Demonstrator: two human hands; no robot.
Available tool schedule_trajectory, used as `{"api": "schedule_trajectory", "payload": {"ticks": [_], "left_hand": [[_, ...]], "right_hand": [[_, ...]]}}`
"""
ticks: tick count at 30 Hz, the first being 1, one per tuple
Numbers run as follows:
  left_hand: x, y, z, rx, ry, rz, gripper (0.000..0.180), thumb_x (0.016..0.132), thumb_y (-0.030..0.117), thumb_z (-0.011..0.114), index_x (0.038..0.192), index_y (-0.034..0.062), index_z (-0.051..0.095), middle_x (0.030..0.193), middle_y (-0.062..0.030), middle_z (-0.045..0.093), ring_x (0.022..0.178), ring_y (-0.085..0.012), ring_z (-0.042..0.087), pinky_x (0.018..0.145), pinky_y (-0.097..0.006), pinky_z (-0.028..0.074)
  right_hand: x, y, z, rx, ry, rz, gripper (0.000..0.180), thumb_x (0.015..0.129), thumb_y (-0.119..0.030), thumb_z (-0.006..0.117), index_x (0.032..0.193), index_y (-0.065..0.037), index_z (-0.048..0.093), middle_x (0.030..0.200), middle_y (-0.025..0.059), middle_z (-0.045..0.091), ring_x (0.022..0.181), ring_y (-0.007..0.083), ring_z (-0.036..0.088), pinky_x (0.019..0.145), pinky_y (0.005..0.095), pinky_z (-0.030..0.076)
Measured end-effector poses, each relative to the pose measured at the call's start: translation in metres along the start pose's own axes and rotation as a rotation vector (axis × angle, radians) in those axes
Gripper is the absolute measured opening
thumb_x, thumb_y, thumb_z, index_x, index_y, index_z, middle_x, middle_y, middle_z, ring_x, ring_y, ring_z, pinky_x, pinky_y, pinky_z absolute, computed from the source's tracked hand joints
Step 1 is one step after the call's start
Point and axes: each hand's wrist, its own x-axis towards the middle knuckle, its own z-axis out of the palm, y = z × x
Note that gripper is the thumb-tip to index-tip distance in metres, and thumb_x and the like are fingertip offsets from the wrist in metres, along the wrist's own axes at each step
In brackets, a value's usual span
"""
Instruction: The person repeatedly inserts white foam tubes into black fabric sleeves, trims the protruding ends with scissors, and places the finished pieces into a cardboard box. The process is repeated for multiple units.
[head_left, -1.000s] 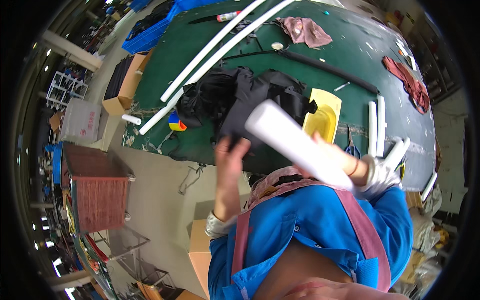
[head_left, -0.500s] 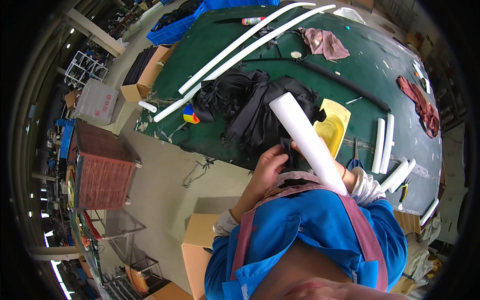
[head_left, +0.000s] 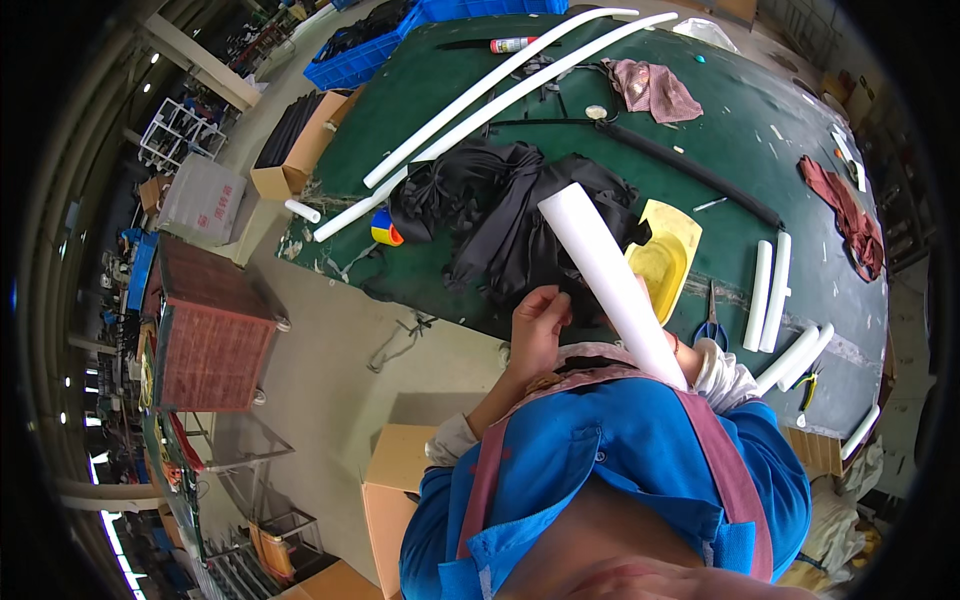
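My left hand (head_left: 538,325) is closed, its fingers pinched at the near edge of a heap of black fabric (head_left: 500,225) on the green table. A bit of that fabric appears to be between the fingertips. A thick white foam tube (head_left: 612,280) leans against my chest, slanting up and away to the left. Behind it my right hand (head_left: 684,356) is mostly hidden; only the wrist and a sliver of the fingers show, so its grip is not visible. To the right of the tube lies a yellow tray (head_left: 668,245).
Two long white foam tubes (head_left: 500,83) cross the far left of the table (head_left: 740,150). Blue-handled scissors (head_left: 711,325), short white tubes (head_left: 768,290) and yellow-handled pliers (head_left: 808,388) lie to the right. A roll of tape (head_left: 385,228) sits near the left edge, and a cardboard box (head_left: 395,490) stands below.
My left hand has turned more upright, and its fingers have curled in. The black strip seen between my hands before is now mostly hidden. The leaning tube has hardly moved.
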Motion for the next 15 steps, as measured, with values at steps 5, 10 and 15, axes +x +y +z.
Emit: {"api": "schedule_trajectory", "payload": {"ticks": [5,10,15], "left_hand": [[0.007,0.004,0.003,-0.156,0.012,-0.104,0.013,0.093,0.006,0.053,0.106,0.0046,0.056,0.085,-0.0022,0.061,0.072,-0.0095,0.058,0.068,-0.023,0.048],[0.003,0.013,0.008,0.008,-0.099,-0.21,0.017,0.089,0.0,0.057,0.106,0.0028,0.054,0.087,-0.0044,0.062,0.074,-0.0107,0.059,0.068,-0.024,0.049],[0.007,0.013,0.01,0.278,-0.115,-0.107,0.017,0.081,-0.006,0.06,0.094,0.0017,0.053,0.075,-0.0041,0.06,0.066,-0.0097,0.058,0.06,-0.022,0.048]], "right_hand": [[0.01,-0.013,0.006,0.063,0.179,0.324,0.033,0.085,-0.025,0.068,0.102,0.003,0.064,0.084,0.0055,0.066,0.068,0.0105,0.061,0.061,0.0219,0.048],[0.01,-0.016,0.006,0.106,0.059,-0.011,0.035,0.087,-0.024,0.067,0.108,0.004,0.062,0.087,0.0037,0.066,0.071,0.0102,0.063,0.064,0.0212,0.049],[0.011,0.019,-0.016,0.163,-0.038,0.199,0.036,0.088,-0.022,0.066,0.114,0.002,0.06,0.089,0.0033,0.067,0.071,0.0086,0.063,0.061,0.019,0.049]]}}
